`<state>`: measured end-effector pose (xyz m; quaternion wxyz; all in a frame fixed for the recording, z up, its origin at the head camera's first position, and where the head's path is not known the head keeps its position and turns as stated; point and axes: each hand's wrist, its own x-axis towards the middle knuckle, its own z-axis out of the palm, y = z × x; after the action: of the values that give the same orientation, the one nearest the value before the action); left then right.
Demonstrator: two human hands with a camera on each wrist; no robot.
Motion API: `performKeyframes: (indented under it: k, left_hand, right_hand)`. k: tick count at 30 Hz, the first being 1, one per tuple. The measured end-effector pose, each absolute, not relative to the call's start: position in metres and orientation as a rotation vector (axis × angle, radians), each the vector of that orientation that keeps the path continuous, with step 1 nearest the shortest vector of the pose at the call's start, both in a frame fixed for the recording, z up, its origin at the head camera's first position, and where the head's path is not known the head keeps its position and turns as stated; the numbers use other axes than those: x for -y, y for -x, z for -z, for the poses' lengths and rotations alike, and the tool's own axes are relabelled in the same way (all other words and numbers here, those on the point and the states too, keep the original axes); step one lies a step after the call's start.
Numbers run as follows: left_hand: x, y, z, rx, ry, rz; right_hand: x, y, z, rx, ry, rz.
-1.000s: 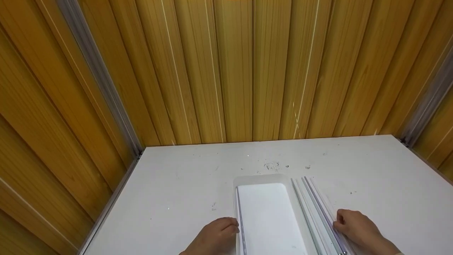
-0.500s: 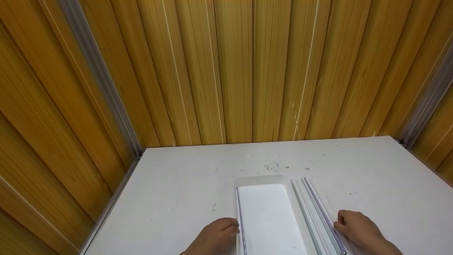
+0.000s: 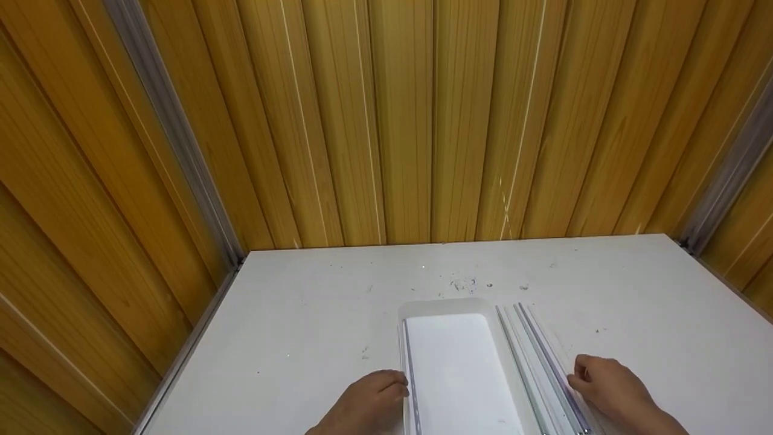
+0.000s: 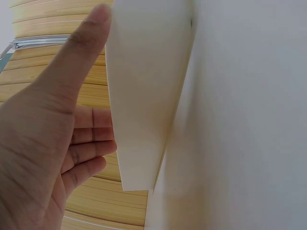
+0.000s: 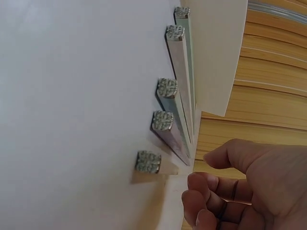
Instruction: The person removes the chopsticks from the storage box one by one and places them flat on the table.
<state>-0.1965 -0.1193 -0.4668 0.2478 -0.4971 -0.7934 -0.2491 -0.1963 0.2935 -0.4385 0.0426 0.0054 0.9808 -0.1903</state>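
A long white tray (image 3: 447, 307) lies in front of me in the head view, with a purple chopstick (image 3: 410, 368) along the inside of its left wall. My left hand (image 3: 368, 402) is at that side; in the left wrist view its thumb extends along the edge of the tray wall (image 4: 148, 86), the other fingers close beside it. Several pastel chopsticks (image 3: 522, 365) lie to the tray's right, their square silver patterned ends towards me. My right hand (image 3: 613, 386) is just right of them, fingers loosely curled. Nearest its fingertips is a pale chopstick (image 5: 148, 162), apart from the others.
The white table (image 3: 302, 314) has small dark scuffs (image 3: 464, 284) beyond the tray. Wood-look panel walls (image 3: 398, 121) stand at the back and both sides, with metal posts (image 3: 175, 127) in the corners.
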Motion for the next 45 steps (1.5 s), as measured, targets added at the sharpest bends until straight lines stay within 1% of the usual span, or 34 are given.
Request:
performKeyframes:
  k: [4, 11, 14, 16, 20, 26, 33, 34, 41, 45]
  left_hand:
    - [0.12, 0.197, 0.466, 2.18, 1.366, 0.668]
    - [0.123, 0.193, 0.465, 2.257, 1.377, 0.878]
    - [0.122, 0.194, 0.465, 2.236, 1.375, 0.807]
    - [0.122, 0.193, 0.465, 2.275, 1.354, 0.821]
    - [0.122, 0.19, 0.463, 2.417, 1.285, 0.991]
    - [0.124, 0.192, 0.465, 2.266, 1.37, 0.905]
    - [0.125, 0.191, 0.466, 2.346, 1.328, 0.99]
    - [0.124, 0.191, 0.466, 2.341, 1.334, 0.937]
    - [0.124, 0.193, 0.466, 2.298, 1.371, 1.012]
    - [0.123, 0.194, 0.467, 2.275, 1.383, 0.953]
  right_hand:
    - [-0.289, 0.194, 0.435, -2.991, -0.028, 0.611]
    - [-0.281, 0.192, 0.43, -3.002, 0.039, 0.667]
    - [-0.276, 0.192, 0.427, -3.013, 0.059, 0.655]
    - [-0.272, 0.192, 0.424, -3.026, 0.074, 0.646]
    - [-0.265, 0.192, 0.421, -3.06, 0.122, 0.637]
    - [-0.254, 0.193, 0.417, -3.082, 0.171, 0.652]
    - [-0.242, 0.193, 0.412, -3.061, 0.234, 0.69]
    - [-0.241, 0.193, 0.412, -3.058, 0.255, 0.699]
    - [-0.23, 0.193, 0.411, -3.044, 0.317, 0.752]
    - [-0.222, 0.194, 0.409, -3.057, 0.334, 0.757]
